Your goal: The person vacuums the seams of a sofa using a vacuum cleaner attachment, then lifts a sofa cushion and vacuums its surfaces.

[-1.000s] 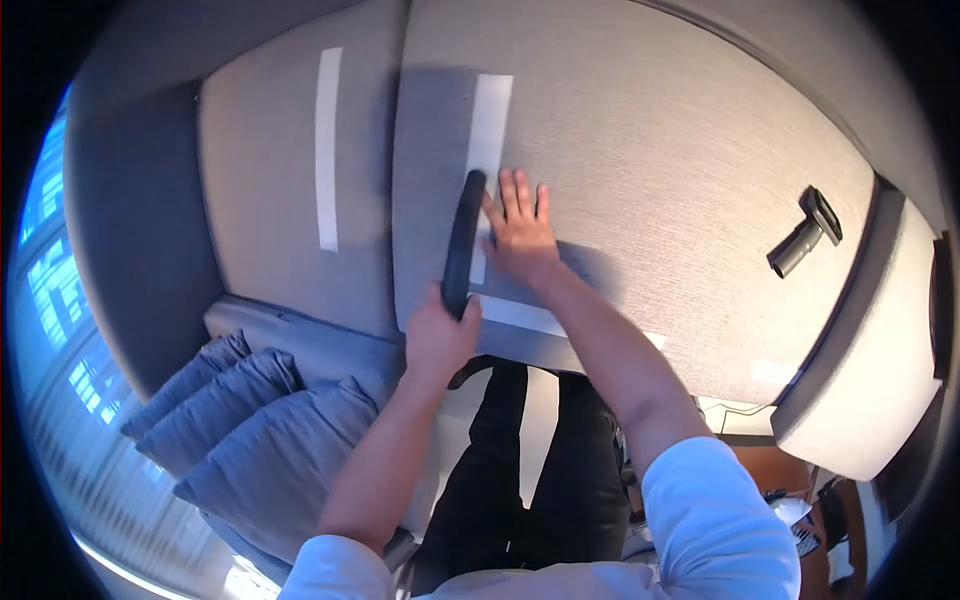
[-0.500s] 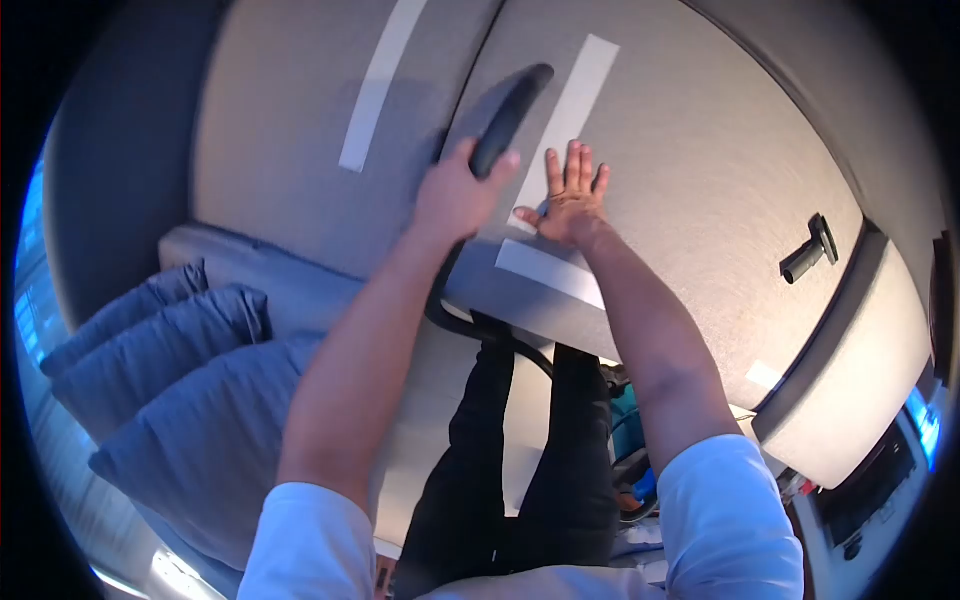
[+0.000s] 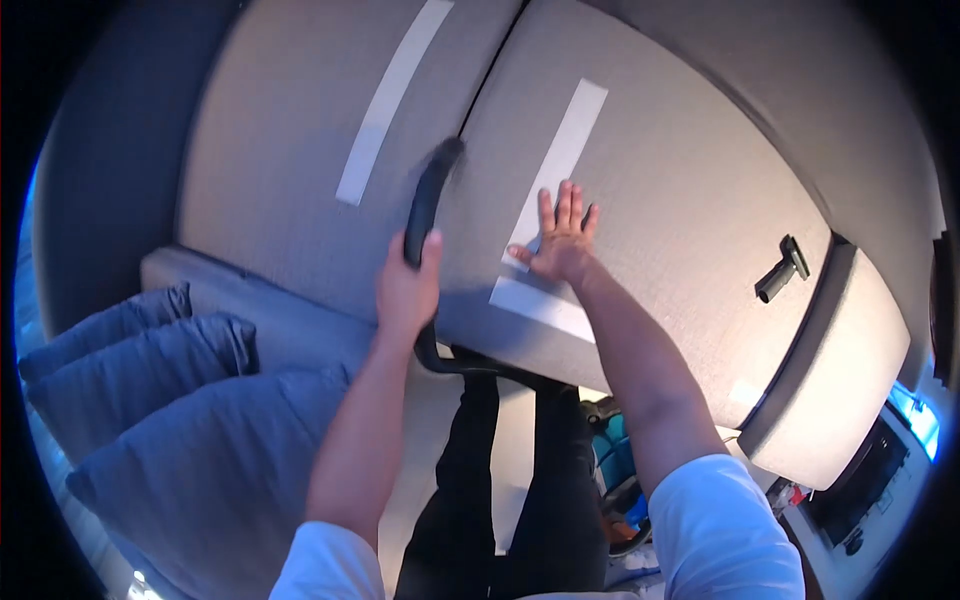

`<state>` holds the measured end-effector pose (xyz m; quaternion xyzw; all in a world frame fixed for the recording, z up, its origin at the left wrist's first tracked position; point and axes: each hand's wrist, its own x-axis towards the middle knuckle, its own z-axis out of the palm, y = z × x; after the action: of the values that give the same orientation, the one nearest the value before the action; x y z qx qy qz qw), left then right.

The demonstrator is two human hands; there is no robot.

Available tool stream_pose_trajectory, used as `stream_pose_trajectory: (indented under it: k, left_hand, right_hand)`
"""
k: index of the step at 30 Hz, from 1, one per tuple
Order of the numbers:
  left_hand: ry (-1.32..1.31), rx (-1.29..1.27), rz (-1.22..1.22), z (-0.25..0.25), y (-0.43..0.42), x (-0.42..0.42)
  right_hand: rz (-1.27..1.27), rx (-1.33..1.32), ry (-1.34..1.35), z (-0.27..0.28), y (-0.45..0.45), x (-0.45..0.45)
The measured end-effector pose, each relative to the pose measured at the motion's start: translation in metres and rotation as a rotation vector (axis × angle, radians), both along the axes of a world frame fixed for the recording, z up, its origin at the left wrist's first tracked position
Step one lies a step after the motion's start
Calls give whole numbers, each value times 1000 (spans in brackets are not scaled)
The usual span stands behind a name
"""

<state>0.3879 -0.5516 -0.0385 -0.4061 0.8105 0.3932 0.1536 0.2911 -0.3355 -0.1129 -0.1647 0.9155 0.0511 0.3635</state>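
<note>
- Your left hand (image 3: 407, 300) was closed around the black vacuum hose handle (image 3: 428, 205) — fingers wrapped, thumb along its side.
- The handle stretched away from those fingers, toward the sofa back; its long axis ran nearly parallel to the seam (image 3: 487, 85) between the two seat cushions, and its blurred tip lay at that seam. Whether the tip touched the fabric, you couldn't tell from this view.
- Your left hand was the nearer one, since it held the handle; your right hand (image 3: 562, 245) was apart from it, fingers spread wide and gripping nothing, laid over the lower part of a white strip (image 3: 562, 155).
- Below the left hand, the hose (image 3: 470, 367) bent rightward past your legs.
- A brush nozzle (image 3: 780, 272) lay detached on the right cushion, well apart from both hands.
- Grey pillows (image 3: 140, 375) leaned together at the left — any containers among the clutter by your right leg were too unclear to name.
</note>
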Motion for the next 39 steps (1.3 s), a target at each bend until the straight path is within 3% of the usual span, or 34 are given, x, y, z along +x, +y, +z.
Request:
stream_pose_trajectory:
  k: [3,6,10,25,27,31,32,34,36,39]
  left_hand:
    - [48,-45,-136,-17,-3,-102]
    - [27,-73,-199,-11,3,-144]
    - [54,-171,-283,-1,8,-154]
    - [233,-400,-421,-47,6,-216]
    - [261,-285,-344,-42,9,-211]
    - [147,-86,-157,43,34,-222]
    - [136,-94,-162,32,27,-233]
    - [298,-325,-396,-6,14,-286]
    - [219,-471,-451,-16,33,-345]
    - [204,-488,-510,-39,46,-395]
  right_hand:
    - [-23,-35,-67,-1,1,-2]
    - [-22,-41,-129,1,4,-6]
    - [-38,-69,-99,3,8,-5]
    - [-79,-119,-241,2,17,-17]
    - [-87,-144,-251,-4,19,-16]
    - [-101,-175,-284,-3,23,-21]
    - [-104,-184,-294,-3,23,-18]
    - [-100,-185,-291,-7,24,-21]
    - [-116,-202,-293,-7,26,-22]
    - [-125,-228,-287,-19,26,-16]
